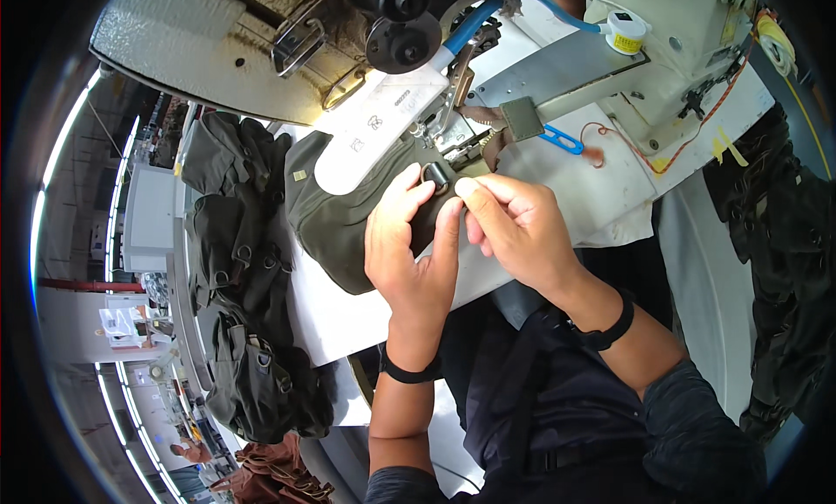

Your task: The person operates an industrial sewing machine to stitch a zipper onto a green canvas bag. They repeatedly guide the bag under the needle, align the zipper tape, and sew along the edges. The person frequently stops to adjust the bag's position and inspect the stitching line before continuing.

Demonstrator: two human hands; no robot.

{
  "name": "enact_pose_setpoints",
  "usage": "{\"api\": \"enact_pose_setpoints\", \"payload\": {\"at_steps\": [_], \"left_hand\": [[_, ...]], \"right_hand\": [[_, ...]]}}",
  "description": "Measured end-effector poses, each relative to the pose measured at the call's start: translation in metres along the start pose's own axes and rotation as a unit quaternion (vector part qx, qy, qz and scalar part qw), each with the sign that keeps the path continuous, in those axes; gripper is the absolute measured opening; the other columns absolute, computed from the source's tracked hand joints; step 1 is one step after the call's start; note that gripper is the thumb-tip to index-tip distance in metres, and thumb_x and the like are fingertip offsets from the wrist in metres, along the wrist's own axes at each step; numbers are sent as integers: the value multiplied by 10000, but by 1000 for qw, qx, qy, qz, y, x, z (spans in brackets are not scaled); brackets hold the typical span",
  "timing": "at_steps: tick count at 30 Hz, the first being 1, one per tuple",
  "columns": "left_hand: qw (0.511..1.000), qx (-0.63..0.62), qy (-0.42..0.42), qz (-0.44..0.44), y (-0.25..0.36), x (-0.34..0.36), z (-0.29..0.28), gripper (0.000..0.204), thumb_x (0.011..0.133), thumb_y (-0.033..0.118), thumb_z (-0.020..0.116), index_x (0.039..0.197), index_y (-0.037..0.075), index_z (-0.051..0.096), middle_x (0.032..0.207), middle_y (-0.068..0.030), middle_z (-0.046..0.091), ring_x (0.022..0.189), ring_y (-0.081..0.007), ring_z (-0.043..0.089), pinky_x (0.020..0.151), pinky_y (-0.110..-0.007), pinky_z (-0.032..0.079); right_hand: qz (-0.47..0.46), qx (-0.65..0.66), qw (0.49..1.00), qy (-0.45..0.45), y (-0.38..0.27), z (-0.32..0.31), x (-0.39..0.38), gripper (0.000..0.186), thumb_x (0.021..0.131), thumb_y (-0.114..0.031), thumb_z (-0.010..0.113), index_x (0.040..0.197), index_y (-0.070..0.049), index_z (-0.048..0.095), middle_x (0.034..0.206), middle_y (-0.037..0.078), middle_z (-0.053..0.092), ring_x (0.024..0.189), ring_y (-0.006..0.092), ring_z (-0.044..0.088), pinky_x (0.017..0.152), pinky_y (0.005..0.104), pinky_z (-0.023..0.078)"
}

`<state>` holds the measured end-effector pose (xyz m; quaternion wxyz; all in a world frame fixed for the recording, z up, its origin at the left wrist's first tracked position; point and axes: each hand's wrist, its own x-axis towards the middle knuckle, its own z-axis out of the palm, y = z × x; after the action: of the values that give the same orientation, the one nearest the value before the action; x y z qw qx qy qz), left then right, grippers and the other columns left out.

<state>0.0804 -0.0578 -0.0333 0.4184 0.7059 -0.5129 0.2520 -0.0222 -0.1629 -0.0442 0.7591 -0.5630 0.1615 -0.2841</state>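
An olive-green fabric bag piece lies on the white table, partly under the sewing machine's white arm. A dark metal ring with a roller-like bar sits on a tab at its right edge. My left hand rests on the fabric, its index fingertip against the ring and its thumb below, gripping the piece's edge. My right hand is closed in a pinch on the same edge, just right of the ring. What lies under its fingertips is mostly hidden. The needle area is just beyond the ring.
Several olive bags are heaped at left, with brown fabric below. More dark bags hang at right. A blue-handled tool and a thin red cord lie by the machine base. The machine head overhangs the upper left.
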Motion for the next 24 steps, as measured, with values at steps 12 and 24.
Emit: {"api": "enact_pose_setpoints", "payload": {"at_steps": [12, 24], "left_hand": [[987, -83, 6, -139, 5, 10, 4, 79, 948, -43, 709, 1014, -28, 668, 1144, -217, 774, 897, -189, 755, 778, -288, 595], [985, -118, 13, -127, -7, 14, 7, 114, 931, -17, 741, 1028, -23, 681, 1166, -213, 761, 920, -197, 755, 810, -309, 597]], "right_hand": [[-7, 40, 999, 11, -14, 8, 10, 291, 1080, -163, 576, 855, 0, 659, 630, -10, 596, 550, 23, 506, 495, 248, 400], [-9, -4, 1000, 13, -24, 10, 24, 340, 1056, -170, 576, 775, 10, 641, 596, 21, 609, 495, 66, 538, 479, 265, 424]]}}
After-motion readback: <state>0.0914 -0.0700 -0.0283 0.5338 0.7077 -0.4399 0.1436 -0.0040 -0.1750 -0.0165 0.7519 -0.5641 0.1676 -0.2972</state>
